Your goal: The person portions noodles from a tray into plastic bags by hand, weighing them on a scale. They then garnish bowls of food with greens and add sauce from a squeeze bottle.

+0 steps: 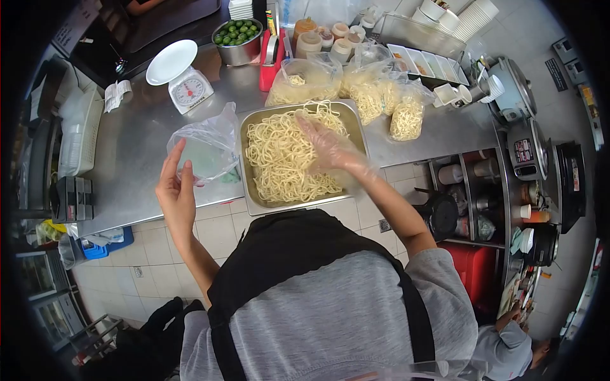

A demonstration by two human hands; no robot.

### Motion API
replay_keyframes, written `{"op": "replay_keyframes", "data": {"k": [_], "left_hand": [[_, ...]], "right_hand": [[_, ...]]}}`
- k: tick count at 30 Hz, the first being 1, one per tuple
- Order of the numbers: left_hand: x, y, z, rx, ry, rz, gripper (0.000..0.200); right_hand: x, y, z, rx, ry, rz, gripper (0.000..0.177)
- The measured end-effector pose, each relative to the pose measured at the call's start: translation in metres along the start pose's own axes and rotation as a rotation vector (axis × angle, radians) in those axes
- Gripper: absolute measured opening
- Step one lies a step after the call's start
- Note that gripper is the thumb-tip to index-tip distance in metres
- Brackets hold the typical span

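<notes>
A deep metal tray [250, 206] full of pale cooked noodles [279, 152] sits at the counter's front edge. My right hand [332, 149], in a clear plastic glove, lies over the right side of the noodles with its fingers stretched and thumb apart. To the left of the tray, a clear plastic bag [210, 149] rests on the counter with its mouth spread. My bare left hand [176, 193] is at the bag's left side, index finger and thumb apart, nothing visible between them.
Behind the tray stand bags of noodles [406, 119], sauce bottles [309, 44] and a red tape dispenser [270, 66]. A dial scale [190, 92] and a bowl of limes [240, 52] are at the back left. Another person [508, 346] is at the lower right.
</notes>
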State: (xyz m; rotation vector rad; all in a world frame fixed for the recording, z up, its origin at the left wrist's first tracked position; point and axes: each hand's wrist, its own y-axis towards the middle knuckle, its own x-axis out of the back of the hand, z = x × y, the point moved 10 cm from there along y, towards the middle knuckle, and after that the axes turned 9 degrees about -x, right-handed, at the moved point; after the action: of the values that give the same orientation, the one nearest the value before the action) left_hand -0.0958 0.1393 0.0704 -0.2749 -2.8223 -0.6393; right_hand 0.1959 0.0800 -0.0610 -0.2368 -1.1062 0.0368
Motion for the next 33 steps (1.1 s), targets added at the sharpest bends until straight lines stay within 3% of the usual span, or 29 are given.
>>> {"op": "replay_keyframes", "data": {"k": [2, 5, 7, 9, 12, 14, 19, 26, 33], "left_hand": [[-0.003, 0.002, 0.0, -0.013, 0.014, 0.015, 0.032], [-0.002, 0.005, 0.002, -0.018, 0.027, 0.016, 0.033], [-0.001, 0.006, 0.003, -0.028, 0.037, 0.012, 0.033], [0.0, 0.005, 0.003, -0.016, 0.019, 0.002, 0.034], [0.001, 0.003, 0.002, 0.033, -0.041, -0.006, 0.035], [0.003, 0.001, 0.005, 0.067, -0.073, -0.001, 0.038], [0.005, 0.001, 0.002, 0.106, -0.259, -0.036, 0.047], [0.003, -0.002, 0.0, 0.177, -0.442, -0.016, 0.051], [0.005, -0.002, 0.0, 0.166, -0.44, -0.015, 0.05]], "right_hand": [[0.003, -0.013, 0.007, -0.205, -0.03, 0.075, 0.091], [0.01, -0.025, 0.005, 0.179, -0.04, -0.138, 0.075], [0.049, -0.033, 0.005, 0.06, 0.326, -0.02, 0.062], [0.101, -0.038, 0.028, 0.07, 0.615, -0.005, 0.053], [0.187, -0.063, 0.089, 0.389, 1.231, 0.042, 0.051], [0.225, -0.057, 0.088, 0.381, 1.0, -0.043, 0.061], [0.276, -0.08, 0.114, 0.433, 0.65, -0.174, 0.062], [0.3, -0.089, 0.136, 0.489, 0.62, -0.194, 0.063], [0.309, -0.086, 0.153, 0.538, 0.761, -0.111, 0.064]]}}
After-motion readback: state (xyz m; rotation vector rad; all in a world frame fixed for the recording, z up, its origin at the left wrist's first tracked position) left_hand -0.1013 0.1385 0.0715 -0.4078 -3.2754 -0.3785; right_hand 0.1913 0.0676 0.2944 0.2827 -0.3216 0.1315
